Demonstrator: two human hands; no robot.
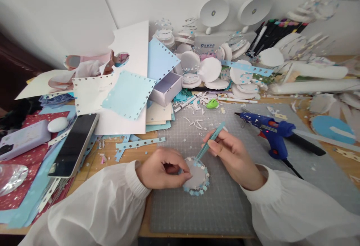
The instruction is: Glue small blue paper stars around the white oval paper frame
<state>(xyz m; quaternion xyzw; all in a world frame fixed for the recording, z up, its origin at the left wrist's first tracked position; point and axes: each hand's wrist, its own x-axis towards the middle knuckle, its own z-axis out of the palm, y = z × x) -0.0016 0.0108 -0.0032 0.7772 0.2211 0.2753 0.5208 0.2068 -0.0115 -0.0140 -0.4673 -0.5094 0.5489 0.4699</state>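
A round white disc [197,177] lies on the grey cutting mat [202,216], its edge ringed with small blue and white paper flowers. My left hand [165,169] is closed at the disc's left side, thumb and forefinger pinching its edge. Teal tweezers [209,143] sit between the thumb and fingers of my right hand [232,152]. Their tips point down to the disc's upper rim, by the flowers there. Whether the tips hold a flower is too small to tell.
A blue glue gun [270,129] rests on the mat at right. Left are a phone [74,144], punched paper sheets [129,94] and paper strips [140,143]. Behind stand an open drawer box [167,90], a green cutter-like item [212,104] and several white discs [210,69].
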